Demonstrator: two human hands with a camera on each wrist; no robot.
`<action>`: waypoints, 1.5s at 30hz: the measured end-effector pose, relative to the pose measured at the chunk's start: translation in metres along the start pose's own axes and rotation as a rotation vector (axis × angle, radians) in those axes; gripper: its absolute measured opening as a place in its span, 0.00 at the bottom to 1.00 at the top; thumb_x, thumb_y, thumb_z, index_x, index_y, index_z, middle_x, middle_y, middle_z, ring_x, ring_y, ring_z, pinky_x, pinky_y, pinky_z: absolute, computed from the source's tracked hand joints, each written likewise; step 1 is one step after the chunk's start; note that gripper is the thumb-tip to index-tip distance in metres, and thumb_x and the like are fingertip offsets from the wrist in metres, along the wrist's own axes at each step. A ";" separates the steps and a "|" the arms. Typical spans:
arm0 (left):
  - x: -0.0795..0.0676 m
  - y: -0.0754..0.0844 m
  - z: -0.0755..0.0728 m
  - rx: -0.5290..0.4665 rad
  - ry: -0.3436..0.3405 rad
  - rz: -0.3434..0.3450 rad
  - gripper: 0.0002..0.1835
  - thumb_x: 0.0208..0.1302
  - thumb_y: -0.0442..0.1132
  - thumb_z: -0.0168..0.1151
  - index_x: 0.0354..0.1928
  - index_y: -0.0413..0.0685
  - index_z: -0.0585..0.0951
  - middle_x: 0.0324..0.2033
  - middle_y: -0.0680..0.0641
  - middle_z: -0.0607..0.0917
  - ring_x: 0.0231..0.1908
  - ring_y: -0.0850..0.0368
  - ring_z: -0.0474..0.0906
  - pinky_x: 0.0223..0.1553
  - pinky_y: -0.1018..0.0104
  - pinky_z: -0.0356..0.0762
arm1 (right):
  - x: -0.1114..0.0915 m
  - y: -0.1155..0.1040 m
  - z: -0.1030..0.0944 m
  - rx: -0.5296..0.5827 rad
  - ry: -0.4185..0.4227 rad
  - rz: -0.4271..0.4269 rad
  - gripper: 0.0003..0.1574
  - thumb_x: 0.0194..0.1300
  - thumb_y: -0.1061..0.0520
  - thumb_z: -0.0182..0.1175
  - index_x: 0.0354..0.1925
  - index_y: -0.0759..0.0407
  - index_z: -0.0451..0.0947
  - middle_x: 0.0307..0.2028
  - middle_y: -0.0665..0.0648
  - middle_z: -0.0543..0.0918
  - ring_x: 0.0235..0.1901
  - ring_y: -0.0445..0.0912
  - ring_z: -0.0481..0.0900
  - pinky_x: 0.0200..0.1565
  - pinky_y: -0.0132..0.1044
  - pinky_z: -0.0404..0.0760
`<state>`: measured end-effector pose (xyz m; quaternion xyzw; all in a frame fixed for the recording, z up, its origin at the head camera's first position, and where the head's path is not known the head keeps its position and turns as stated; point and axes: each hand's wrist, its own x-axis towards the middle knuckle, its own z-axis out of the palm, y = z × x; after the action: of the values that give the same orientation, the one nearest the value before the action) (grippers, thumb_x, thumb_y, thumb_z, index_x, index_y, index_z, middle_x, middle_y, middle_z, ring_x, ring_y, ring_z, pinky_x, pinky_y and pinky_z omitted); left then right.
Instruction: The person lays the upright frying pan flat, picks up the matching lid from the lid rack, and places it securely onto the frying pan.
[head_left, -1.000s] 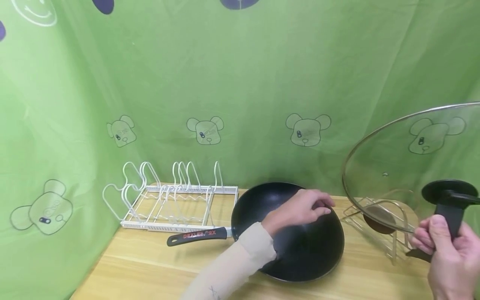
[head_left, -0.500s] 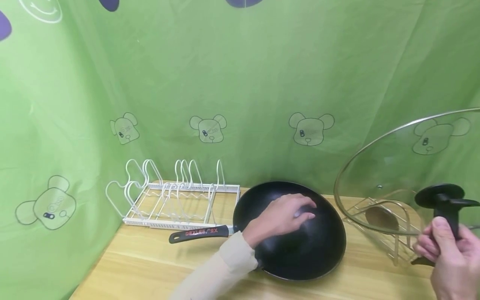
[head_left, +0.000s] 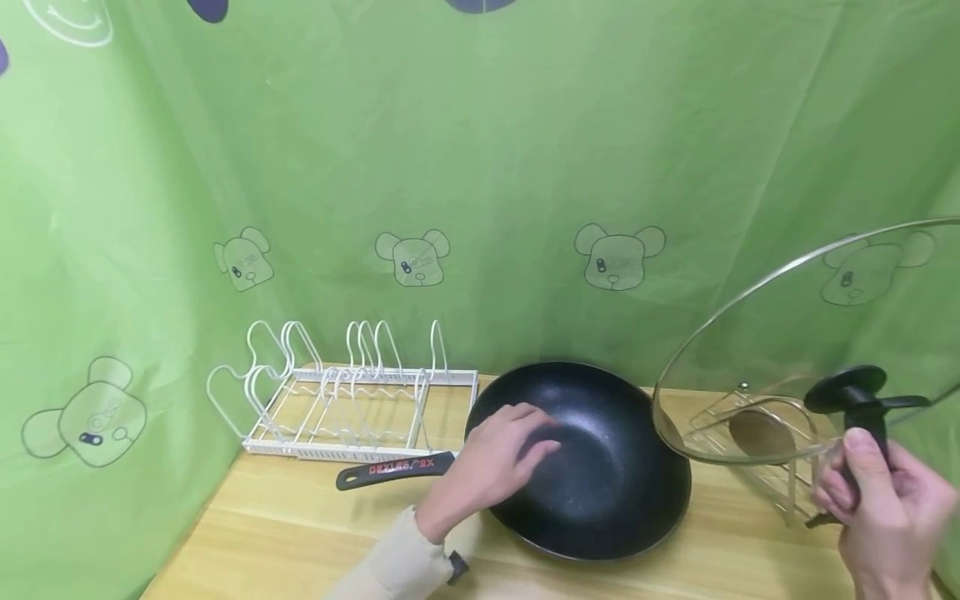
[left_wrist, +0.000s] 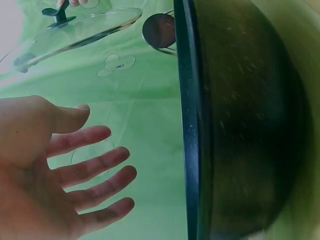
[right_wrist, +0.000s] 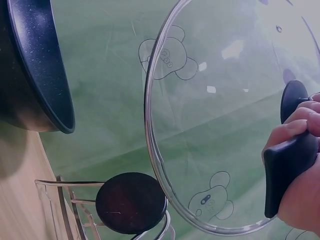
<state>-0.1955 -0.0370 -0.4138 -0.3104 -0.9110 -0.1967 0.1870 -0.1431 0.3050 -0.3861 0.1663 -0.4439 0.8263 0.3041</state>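
A black wok [head_left: 592, 475] stands on the table, its long handle [head_left: 395, 470] pointing left. My left hand [head_left: 491, 458] hovers over the wok's left side near the handle. In the left wrist view the fingers [left_wrist: 102, 162] are spread and apart from the wok wall [left_wrist: 245, 120], holding nothing. Out to the right, my right hand [head_left: 885, 500] grips the black knob [head_left: 862, 408] of a large glass lid [head_left: 757, 350]. The lid is raised and tilted, with its metal rim [right_wrist: 150, 110] clear of the wok.
A white wire rack [head_left: 352, 417] sits at the back left of the wooden table [head_left: 285, 533]. Behind the lid, on the right, is a metal wire rack [head_left: 787, 492] with a dark round disc [right_wrist: 131, 202]. A green curtain [head_left: 510, 167] hangs behind and at the left.
My left hand has moved left across the wok, from its right part toward the handle side. The lid and my right hand have shifted slightly left.
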 end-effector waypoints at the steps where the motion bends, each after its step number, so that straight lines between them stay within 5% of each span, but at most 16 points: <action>1: -0.005 -0.002 -0.002 0.004 0.006 -0.006 0.15 0.67 0.52 0.55 0.51 0.57 0.79 0.49 0.59 0.80 0.49 0.62 0.74 0.51 0.67 0.73 | 0.000 0.001 0.000 0.012 -0.018 -0.009 0.16 0.67 0.77 0.41 0.22 0.80 0.66 0.11 0.61 0.66 0.08 0.46 0.58 0.07 0.34 0.54; 7: -0.028 -0.015 -0.018 0.002 0.052 -0.050 0.13 0.67 0.51 0.56 0.48 0.56 0.80 0.46 0.57 0.80 0.46 0.61 0.76 0.50 0.65 0.74 | 0.000 0.004 -0.003 -0.067 -0.043 -0.050 0.19 0.66 0.76 0.42 0.18 0.80 0.65 0.10 0.60 0.65 0.07 0.45 0.58 0.07 0.33 0.51; 15: -0.057 -0.038 -0.028 0.058 0.140 -0.119 0.11 0.63 0.49 0.61 0.44 0.55 0.82 0.41 0.57 0.81 0.42 0.60 0.76 0.43 0.63 0.76 | -0.003 0.002 -0.001 -0.284 0.065 -0.017 0.24 0.68 0.70 0.46 0.14 0.77 0.64 0.07 0.58 0.64 0.04 0.44 0.56 0.05 0.35 0.45; 21: -0.079 -0.058 -0.031 0.126 0.187 -0.170 0.10 0.62 0.50 0.63 0.41 0.55 0.82 0.39 0.57 0.82 0.41 0.59 0.77 0.41 0.62 0.76 | -0.003 0.009 -0.001 -0.214 -0.018 -0.046 0.25 0.68 0.72 0.44 0.13 0.75 0.62 0.08 0.57 0.64 0.05 0.43 0.58 0.07 0.34 0.47; 26: -0.097 -0.081 -0.037 0.161 0.167 -0.196 0.11 0.63 0.50 0.61 0.40 0.53 0.82 0.38 0.54 0.83 0.40 0.56 0.78 0.41 0.59 0.77 | -0.005 0.008 0.003 -0.292 0.033 0.006 0.20 0.65 0.74 0.49 0.15 0.79 0.64 0.07 0.58 0.64 0.06 0.45 0.57 0.10 0.34 0.50; 30: -0.106 -0.096 -0.039 0.156 0.101 -0.253 0.12 0.65 0.51 0.59 0.41 0.53 0.82 0.38 0.53 0.83 0.40 0.56 0.77 0.42 0.57 0.76 | -0.006 0.006 0.006 -0.568 0.206 0.070 0.07 0.55 0.73 0.62 0.27 0.82 0.76 0.08 0.57 0.73 0.05 0.43 0.64 0.11 0.31 0.56; 35: -0.114 -0.107 -0.039 0.141 0.016 -0.285 0.16 0.65 0.54 0.57 0.46 0.53 0.82 0.39 0.53 0.82 0.39 0.57 0.76 0.43 0.58 0.75 | -0.004 0.010 0.007 -0.826 0.270 0.070 0.14 0.51 0.73 0.65 0.39 0.76 0.80 0.21 0.48 0.85 0.12 0.37 0.76 0.17 0.25 0.68; 45: -0.125 -0.115 -0.031 0.161 -0.029 -0.226 0.22 0.63 0.58 0.58 0.50 0.52 0.79 0.36 0.54 0.79 0.36 0.59 0.72 0.40 0.60 0.72 | -0.003 0.019 0.001 -0.796 0.229 -0.004 0.14 0.52 0.75 0.61 0.41 0.77 0.79 0.21 0.47 0.85 0.05 0.39 0.68 0.08 0.31 0.56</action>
<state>-0.1701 -0.1978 -0.4729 -0.1925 -0.9556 -0.1385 0.1749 -0.1532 0.2953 -0.3986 -0.0567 -0.6919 0.6026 0.3937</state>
